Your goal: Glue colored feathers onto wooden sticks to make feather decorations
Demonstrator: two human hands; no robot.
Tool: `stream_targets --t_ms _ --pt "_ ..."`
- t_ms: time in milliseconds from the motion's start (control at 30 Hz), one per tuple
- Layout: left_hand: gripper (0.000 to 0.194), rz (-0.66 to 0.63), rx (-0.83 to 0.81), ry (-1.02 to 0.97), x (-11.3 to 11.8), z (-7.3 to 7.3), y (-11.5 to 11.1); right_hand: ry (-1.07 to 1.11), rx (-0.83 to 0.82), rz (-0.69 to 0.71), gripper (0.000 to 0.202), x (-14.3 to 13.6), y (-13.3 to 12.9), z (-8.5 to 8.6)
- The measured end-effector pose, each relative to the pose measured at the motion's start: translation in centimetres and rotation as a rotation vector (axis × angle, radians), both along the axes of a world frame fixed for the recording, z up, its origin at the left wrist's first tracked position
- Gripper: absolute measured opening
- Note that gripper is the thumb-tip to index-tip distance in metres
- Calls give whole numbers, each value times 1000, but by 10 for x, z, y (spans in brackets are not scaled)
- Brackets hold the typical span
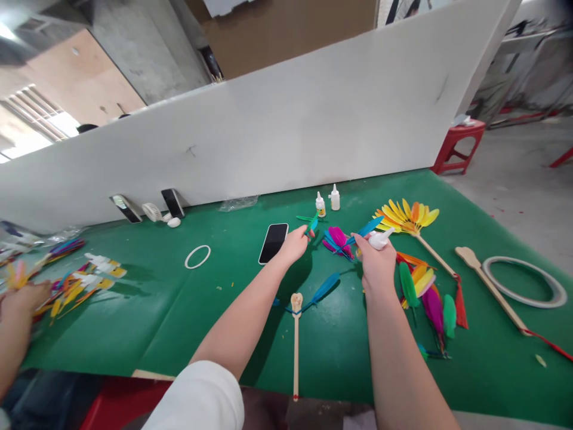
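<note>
My left hand [295, 243] is closed, pinching a small green-blue feather [312, 224] above the table. In my right hand [375, 263] are a white glue bottle [381, 238], tilted on its side, and a blue feather [370, 226]. Between and beyond my hands lies a bunch of magenta and blue feathers [339, 240]. Below them, a wooden fan handle [296, 346] points toward me, with a blue feather [326, 288] out to the right of its head and a bit of blue to the left. Loose coloured feathers [432, 304] lie right of my right forearm.
A phone [274, 243] lies beside my left hand. Two glue bottles [335, 197] stand near the white partition [286, 131]. At right are a yellow feather fan [409, 218], another wooden handle [490, 289] and a white ring [523, 280]. Another person's hand [27, 295] touches feathers at far left.
</note>
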State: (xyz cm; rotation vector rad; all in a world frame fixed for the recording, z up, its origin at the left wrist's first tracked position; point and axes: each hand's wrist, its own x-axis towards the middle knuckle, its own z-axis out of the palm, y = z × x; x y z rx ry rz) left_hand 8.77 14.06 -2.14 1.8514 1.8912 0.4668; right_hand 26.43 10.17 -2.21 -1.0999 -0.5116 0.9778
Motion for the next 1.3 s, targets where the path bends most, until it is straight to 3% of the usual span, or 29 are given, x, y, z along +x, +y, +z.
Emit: stream_targets --t_ms 300,400,533,700,833,1067,1200,1300 --pt "43 38 -22 -43 -1 4 14 7 3 19 35 1 0 0" --pt "36 29 -21 -44 1 3 15 9 5 16 36 1 0 1" --pt "29 24 16 -38 2 1 11 22 12 7 35 1 0 0" --pt "36 67 89 -49 -2 0 4 55 9 18 34 0 0 -1" --pt "39 142 168 -98 -4 10 -1 111 9 54 36 1 0 -1" --pt "45 112 312 -220 31 35 -26 257 44 433 37 -4 -10 8" --pt "40 -85 321 -315 54 29 -38 253 71 360 34 -7 -10 7" --pt "38 -104 282 -395 60 24 -41 227 81 255 32 -7 -7 5"
